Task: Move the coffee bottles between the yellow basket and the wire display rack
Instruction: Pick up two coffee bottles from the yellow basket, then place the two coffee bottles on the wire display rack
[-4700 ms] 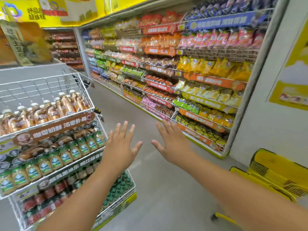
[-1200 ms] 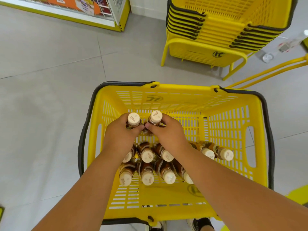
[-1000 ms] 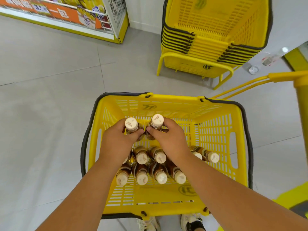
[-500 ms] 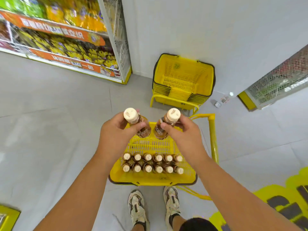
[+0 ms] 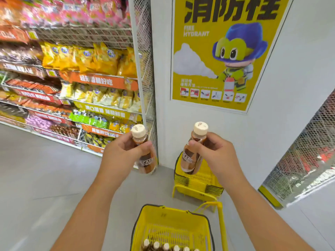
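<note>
Bright, even light fills the scene, probably from ceiling fixtures out of view. Shadows are faint: only a soft grey patch on the floor (image 5: 45, 178) beneath the stacked baskets (image 5: 197, 182). The snack shelves (image 5: 63, 69) at the left are smeared by motion blur, their labels unreadable. The fire hydrant poster (image 5: 223, 51) is sharper, though slightly soft. Wide-angle distortion bends the wall edges and stretches both forearms toward the lower corners. No strong glare shows on the white wall (image 5: 293, 87).
</note>
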{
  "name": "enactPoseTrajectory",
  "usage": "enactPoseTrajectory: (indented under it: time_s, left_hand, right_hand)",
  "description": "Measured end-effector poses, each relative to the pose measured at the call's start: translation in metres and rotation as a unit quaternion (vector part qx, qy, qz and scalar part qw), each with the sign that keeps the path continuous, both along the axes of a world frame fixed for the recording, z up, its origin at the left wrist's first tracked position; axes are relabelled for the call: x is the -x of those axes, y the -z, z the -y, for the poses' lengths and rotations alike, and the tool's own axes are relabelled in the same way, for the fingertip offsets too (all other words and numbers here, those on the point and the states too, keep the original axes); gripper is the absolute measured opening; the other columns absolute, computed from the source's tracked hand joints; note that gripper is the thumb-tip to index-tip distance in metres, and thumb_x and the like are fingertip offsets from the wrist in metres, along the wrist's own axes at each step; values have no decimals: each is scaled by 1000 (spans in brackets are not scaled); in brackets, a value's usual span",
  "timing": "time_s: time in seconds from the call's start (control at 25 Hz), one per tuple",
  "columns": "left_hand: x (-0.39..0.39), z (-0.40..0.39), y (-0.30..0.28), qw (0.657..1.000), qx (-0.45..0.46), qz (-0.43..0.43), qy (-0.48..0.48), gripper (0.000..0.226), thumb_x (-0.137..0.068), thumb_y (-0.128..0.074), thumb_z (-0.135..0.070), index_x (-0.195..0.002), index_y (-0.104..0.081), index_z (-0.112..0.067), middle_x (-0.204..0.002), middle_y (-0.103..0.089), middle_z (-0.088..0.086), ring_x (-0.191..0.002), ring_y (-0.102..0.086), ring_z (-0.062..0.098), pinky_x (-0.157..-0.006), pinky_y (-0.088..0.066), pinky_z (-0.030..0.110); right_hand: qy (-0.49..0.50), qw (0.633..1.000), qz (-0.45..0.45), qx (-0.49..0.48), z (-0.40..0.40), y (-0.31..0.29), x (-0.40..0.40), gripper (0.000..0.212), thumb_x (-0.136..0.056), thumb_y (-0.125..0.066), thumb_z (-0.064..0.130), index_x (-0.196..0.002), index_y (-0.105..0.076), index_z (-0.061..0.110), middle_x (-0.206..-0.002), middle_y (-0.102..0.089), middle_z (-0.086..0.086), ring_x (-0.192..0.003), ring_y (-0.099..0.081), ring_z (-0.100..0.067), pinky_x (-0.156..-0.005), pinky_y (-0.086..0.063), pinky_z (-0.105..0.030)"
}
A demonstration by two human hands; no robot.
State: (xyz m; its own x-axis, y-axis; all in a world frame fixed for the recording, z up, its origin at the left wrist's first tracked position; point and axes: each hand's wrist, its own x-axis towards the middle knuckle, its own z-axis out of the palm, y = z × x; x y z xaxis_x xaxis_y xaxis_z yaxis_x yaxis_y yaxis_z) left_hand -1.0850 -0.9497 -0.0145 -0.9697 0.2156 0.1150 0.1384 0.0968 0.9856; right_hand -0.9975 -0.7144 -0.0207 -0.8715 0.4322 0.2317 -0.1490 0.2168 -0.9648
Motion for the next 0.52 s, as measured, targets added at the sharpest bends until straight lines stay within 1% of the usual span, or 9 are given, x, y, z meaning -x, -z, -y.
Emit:
enactPoseTrajectory:
  time_s: [0.08, 0.12, 0.2, 0.28, 0.32, 0.4, 0.48, 0.52]
  left_hand:
    - [-8, 11, -28, 1000, 1, -10, -9, 25, -81, -82, -10, -104, -77, -18, -94, -80, -7, -86, -72, 1, -74, -53, 13]
    - [-13, 16, -37, 1000, 5, -9, -10, 25, -82, -82, -10, -105, -77, -18, -94, -80, -7, -87, -73, 3, -75, -53, 15]
    - [-24, 28, -50, 1000, 11, -5, -29, 27, -82, -81, -11, -107, -76, -16, -95, -80, -4, -89, -74, 8, -80, -52, 23]
    - [-37, 43, -63, 998, 12, -8, -62, 26, -82, -81, -13, -108, -76, -17, -94, -80, -3, -90, -74, 10, -82, -52, 26]
    - [-43, 50, -68, 997, 10, -11, -80, 26, -82, -82, -13, -107, -77, -18, -95, -80, -3, -90, -74, 11, -83, -53, 27]
    - [-54, 67, -79, 992, 8, -14, -122, 25, -81, -83, -13, -105, -78, -19, -95, -80, -3, -91, -75, 12, -84, -55, 25]
    - [-66, 89, -88, 985, 8, -15, -169, 25, -80, -83, -11, -104, -78, -20, -94, -80, -5, -90, -75, 10, -78, -55, 19]
    - [-74, 100, -92, 982, 11, -17, -189, 25, -80, -83, -11, -103, -78, -22, -93, -80, -6, -89, -75, 8, -77, -55, 18]
  right_hand:
    - [-15, 1000, -20, 2, 1, -29, -6, 15, -84, -82, 18, -96, -79, 27, -93, -78, 1, -90, -72, -14, -85, -57, -33]
    - [-25, 999, -21, -3, 3, -37, -7, 15, -85, -82, 20, -97, -79, 29, -92, -78, 4, -92, -73, -14, -84, -57, -32]
    - [-54, 998, -21, -4, 8, -50, -9, 15, -85, -81, 20, -96, -80, 29, -90, -79, 8, -89, -74, -10, -81, -56, -29]
    - [-92, 996, -14, -4, 17, -62, -5, 14, -85, -81, 19, -94, -81, 29, -88, -79, 9, -84, -73, -6, -78, -55, -28]
    - [-112, 994, -7, -11, 21, -67, -1, 13, -84, -82, 20, -93, -81, 29, -88, -79, 8, -84, -74, -8, -78, -56, -29]
    - [-156, 987, 7, -22, 35, -76, 10, 12, -83, -83, 21, -93, -82, 28, -89, -80, 4, -86, -74, -13, -78, -57, -30]
    - [-207, 978, 20, -29, 55, -85, 22, 10, -82, -84, 21, -91, -82, 27, -88, -80, 0, -85, -74, -15, -75, -56, -28]
    - [-227, 973, 26, -36, 67, -88, 28, 9, -82, -84, 22, -90, -82, 28, -86, -80, 0, -84, -74, -16, -74, -55, -28]
